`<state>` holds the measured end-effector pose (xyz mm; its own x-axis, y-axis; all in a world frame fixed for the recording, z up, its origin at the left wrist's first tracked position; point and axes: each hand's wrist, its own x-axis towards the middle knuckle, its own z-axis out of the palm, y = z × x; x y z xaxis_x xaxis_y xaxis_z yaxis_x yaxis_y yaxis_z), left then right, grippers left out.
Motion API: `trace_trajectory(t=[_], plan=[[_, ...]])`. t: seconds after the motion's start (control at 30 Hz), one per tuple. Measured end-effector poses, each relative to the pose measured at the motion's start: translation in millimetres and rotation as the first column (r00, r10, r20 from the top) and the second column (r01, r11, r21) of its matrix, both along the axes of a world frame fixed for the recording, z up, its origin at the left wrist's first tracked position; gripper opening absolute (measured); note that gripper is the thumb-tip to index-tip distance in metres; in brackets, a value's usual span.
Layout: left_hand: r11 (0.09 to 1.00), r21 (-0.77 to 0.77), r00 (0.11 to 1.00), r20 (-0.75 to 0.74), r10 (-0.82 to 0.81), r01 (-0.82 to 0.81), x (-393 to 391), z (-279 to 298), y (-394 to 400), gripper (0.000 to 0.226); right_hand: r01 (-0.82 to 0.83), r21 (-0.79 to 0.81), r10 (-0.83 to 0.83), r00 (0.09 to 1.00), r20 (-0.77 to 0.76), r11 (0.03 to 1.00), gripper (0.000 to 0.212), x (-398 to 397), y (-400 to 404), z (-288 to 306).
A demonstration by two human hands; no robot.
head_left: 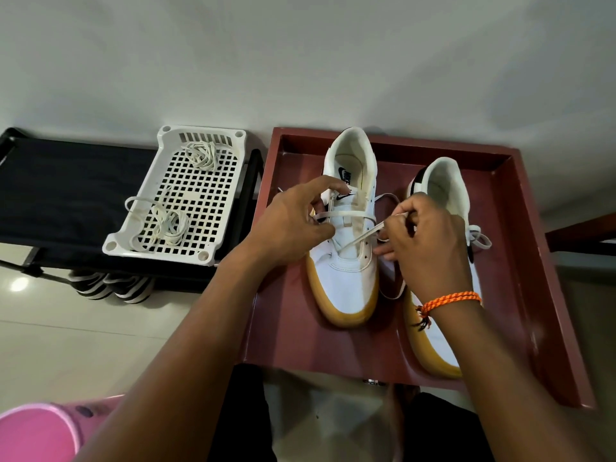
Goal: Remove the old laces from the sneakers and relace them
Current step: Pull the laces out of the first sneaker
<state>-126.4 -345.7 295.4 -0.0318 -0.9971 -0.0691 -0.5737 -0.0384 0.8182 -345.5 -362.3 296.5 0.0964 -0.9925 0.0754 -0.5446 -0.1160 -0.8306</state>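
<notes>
Both sneakers sit side by side in a dark red tray, and the left sneaker is mid-lacing: the left hand has its fingers pinched on one end of the white lace at the eyelets, while the right hand has its fingers clamped on the other end crossing the tongue. Judging by the two loose bundles of laces lying in the white perforated basket, the old laces are out; this shoe has only its lowest rows threaded, and the right sneaker is too hidden to judge. The basket rests on a low black rack against a pale wall, with glossy tiled floor below.
</notes>
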Motion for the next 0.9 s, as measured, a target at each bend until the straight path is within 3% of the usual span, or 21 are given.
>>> trace_trajectory(t=[0.13,0.3,0.37,0.47,0.57,0.73,0.9], plan=[[1.000,-0.004,1.000,0.003,0.003,-0.003,-1.4,1.3,0.7,0.058,0.080,0.044,-0.085,0.988,0.125,0.996,0.006,0.1,-1.3,1.1],[1.000,0.000,1.000,-0.006,-0.001,0.001,-2.2,1.9,1.6,0.058,0.210,-0.026,-0.197,0.948,0.249,0.977,0.008,1.3,-2.0,4.6],[1.000,0.002,1.000,0.000,0.002,-0.002,-2.2,2.6,1.5,0.058,0.215,0.037,-0.214,0.903,0.373,0.976,0.012,8.4,2.0,8.3],[1.000,-0.007,1.000,0.018,0.001,-0.001,-3.5,4.1,1.9,0.058,0.118,0.237,-0.245,0.738,0.629,0.964,0.017,19.5,5.4,14.8],[1.000,-0.005,1.000,0.016,0.005,-0.005,-3.3,3.7,1.8,0.057,0.050,0.396,-0.355,0.553,0.753,0.917,0.021,25.3,4.5,14.3],[1.000,0.000,1.000,-0.003,0.005,-0.005,-5.0,2.2,1.5,0.056,-0.109,0.479,-0.416,0.354,0.838,0.871,0.030,30.7,4.2,5.3],[1.000,0.003,1.000,-0.003,0.000,0.000,-6.3,-0.1,0.4,0.058,-0.247,0.552,-0.575,-0.028,0.817,0.796,0.026,25.6,2.3,-7.6]])
